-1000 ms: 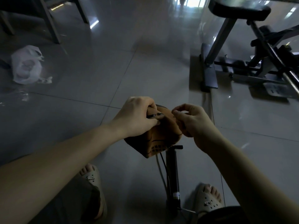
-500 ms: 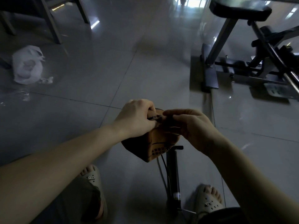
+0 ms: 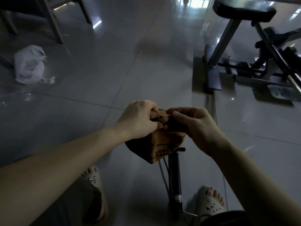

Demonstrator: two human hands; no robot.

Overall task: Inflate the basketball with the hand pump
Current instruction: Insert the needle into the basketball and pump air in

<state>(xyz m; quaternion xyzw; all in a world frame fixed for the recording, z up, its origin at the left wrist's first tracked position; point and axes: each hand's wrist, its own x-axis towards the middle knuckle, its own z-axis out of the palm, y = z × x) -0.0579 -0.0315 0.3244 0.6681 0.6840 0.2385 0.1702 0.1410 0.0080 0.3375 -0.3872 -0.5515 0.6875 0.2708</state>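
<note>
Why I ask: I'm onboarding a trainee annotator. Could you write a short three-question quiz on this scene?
1. True or false: the basketball is fully round and firm.
2. Which hand pinches the pump needle at the ball? A) left B) right C) neither
3. What white thing lies on the tiled floor at far left?

Key
1. False: it is caved in and creased.
2. A: the left hand.
3. A white plastic bag.
</note>
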